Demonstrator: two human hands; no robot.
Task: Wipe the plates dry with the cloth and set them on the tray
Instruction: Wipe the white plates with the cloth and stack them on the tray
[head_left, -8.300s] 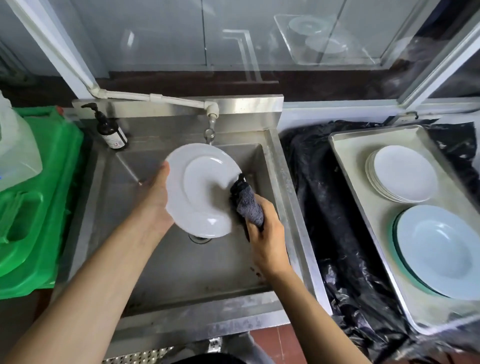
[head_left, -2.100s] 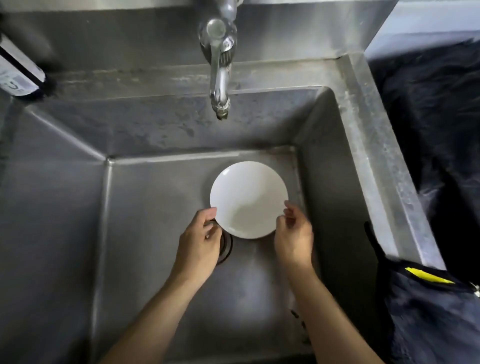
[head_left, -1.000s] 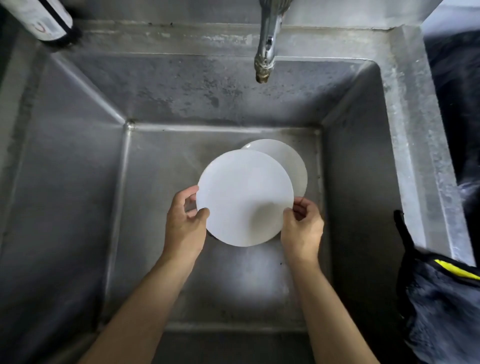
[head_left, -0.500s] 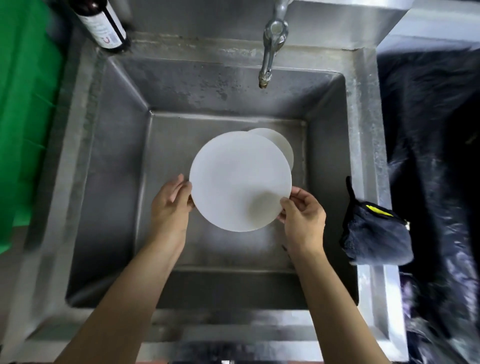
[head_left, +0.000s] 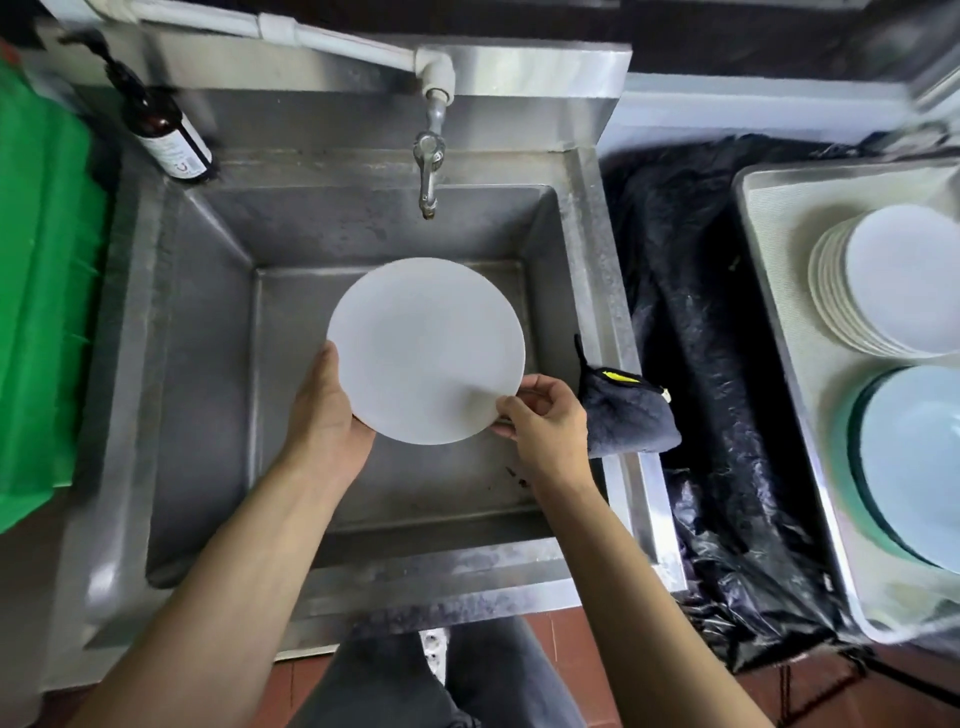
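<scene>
I hold a white plate (head_left: 426, 348) over the steel sink (head_left: 197, 332), roughly level. My left hand (head_left: 330, 415) grips its left lower edge, fingers hidden beneath it. My right hand (head_left: 545, 423) pinches its right lower rim between thumb and fingers. The dark grey cloth (head_left: 626, 415) with a yellow tag lies draped over the sink's right rim, just right of my right hand. The metal tray (head_left: 779, 291) at the right carries a stack of small white plates (head_left: 893, 280) and larger pale blue plates (head_left: 914, 462).
A tap (head_left: 428, 171) hangs over the back of the sink. A brown pump bottle (head_left: 166, 135) stands at the back left corner. A green crate (head_left: 41, 291) sits at the left. Black plastic sheeting (head_left: 701, 364) covers the gap between sink and tray.
I have lifted the plate higher out of the sink and the view has pulled back, bringing the tray into sight. The second plate seen on the sink floor is now hidden.
</scene>
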